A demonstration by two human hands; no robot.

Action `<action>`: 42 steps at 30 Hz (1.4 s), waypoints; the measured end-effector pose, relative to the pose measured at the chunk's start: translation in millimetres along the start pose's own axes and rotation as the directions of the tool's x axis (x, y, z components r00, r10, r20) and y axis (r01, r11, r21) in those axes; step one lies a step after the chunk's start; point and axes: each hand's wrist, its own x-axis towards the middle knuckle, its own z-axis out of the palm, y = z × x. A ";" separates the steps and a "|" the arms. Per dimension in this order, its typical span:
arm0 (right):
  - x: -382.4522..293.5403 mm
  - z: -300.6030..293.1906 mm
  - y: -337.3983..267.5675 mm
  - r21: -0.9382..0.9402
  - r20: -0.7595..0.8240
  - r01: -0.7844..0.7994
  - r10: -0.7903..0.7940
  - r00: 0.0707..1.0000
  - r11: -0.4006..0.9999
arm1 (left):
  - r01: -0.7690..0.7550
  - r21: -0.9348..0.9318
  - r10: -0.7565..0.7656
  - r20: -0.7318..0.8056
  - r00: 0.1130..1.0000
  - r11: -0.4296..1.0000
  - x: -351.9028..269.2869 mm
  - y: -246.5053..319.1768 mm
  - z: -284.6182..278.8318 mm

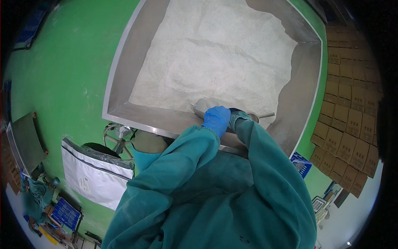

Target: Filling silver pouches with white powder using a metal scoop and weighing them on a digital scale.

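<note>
A stainless steel bin (149, 117) with slanted walls holds a wide bed of off-white powder (211, 65). At its near wall, a metal scoop (199, 112) lies low against the powder, heaped with it and pointing left. My left hand (217, 117), in a blue glove, is closed around the back of the scoop. Beside it is my right hand (236, 110), in a dark glove and mostly hidden by its green cuff; its grip cannot be made out. Past that cuff a metal handle (266, 115) with a rounded metal part sticks out over the powder.
A white labelled bag (96, 177) stands left of me, near a metal wheeled base (119, 141). Stacked cardboard cartons (345, 124) line the right side, with a blue plastic crate (301, 165) by the bin. A metal table (28, 143) and a person in green (37, 196) are far left.
</note>
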 end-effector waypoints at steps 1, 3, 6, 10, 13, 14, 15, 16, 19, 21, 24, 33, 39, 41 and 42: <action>2.5 0.3 1.9 0.005 -0.004 0.001 -0.001 1.000 1.000 | 0.012 -0.040 -0.013 -0.017 1.000 0.999 0.6 0.6 0.3; 8.7 1.1 5.0 0.013 -0.011 0.009 -0.009 1.000 1.000 | 0.005 0.002 -0.005 -0.019 1.000 1.000 1.0 0.5 -0.1; 18.6 2.3 7.8 0.036 -0.028 0.022 -0.021 0.999 0.999 | -0.015 0.006 0.015 -0.025 1.000 1.000 -0.6 -1.9 -4.1; 32.3 6.2 8.2 0.060 -0.048 0.051 -0.048 0.998 0.997 | -0.004 -0.008 0.004 -0.022 1.000 1.000 -2.4 -4.8 -9.5; 39.6 11.5 7.7 0.066 -0.050 0.063 -0.060 0.997 0.996 | 0.020 -0.018 -0.020 -0.006 1.000 1.000 -1.6 -5.2 -9.2; 41.8 13.4 7.4 0.064 -0.045 0.063 -0.061 0.997 0.996 | 0.024 -0.020 -0.024 0.016 1.000 1.000 -1.3 -5.2 -7.8; 43.3 15.6 7.2 0.065 -0.047 0.070 -0.067 0.997 0.995 | 0.028 -0.024 -0.028 0.007 1.000 0.999 -1.1 -5.2 -6.4; 43.9 17.4 7.1 0.066 -0.049 0.074 -0.071 0.996 0.995 | 0.023 -0.037 -0.024 -0.024 0.999 0.999 -1.1 -5.0 -4.9; 44.8 22.1 6.4 0.068 -0.050 0.081 -0.078 0.996 0.994 | 0.032 -0.030 -0.031 0.028 0.999 0.999 -2.3 -4.7 -0.2; 43.6 24.3 6.5 0.066 -0.049 0.084 -0.080 0.996 0.994 | 0.033 -0.031 -0.032 0.033 0.999 0.999 -3.1 -4.4 2.0; 41.1 25.0 7.4 0.067 -0.056 0.090 -0.086 0.995 0.994 | 0.013 -0.018 -0.012 0.025 1.000 1.000 -3.2 -4.7 1.4; 35.9 32.8 10.3 0.074 -0.077 0.128 -0.122 0.990 0.989 | -0.003 0.025 0.002 0.031 1.000 1.000 -5.2 -6.2 -11.8; 31.9 49.1 21.0 0.088 -0.215 0.256 -0.233 0.948 0.963 | -0.011 0.029 0.009 0.062 0.998 1.000 -7.7 -7.9 -18.7; 28.5 55.6 26.0 0.082 -0.320 0.350 -0.308 0.896 0.933 | -0.015 0.022 0.014 0.069 0.998 1.000 -7.4 -8.2 -21.1; 26.6 59.8 27.0 0.104 -0.355 0.369 -0.312 0.881 0.923 | -0.005 0.035 0.002 0.089 0.996 0.999 -7.1 -7.4 -21.9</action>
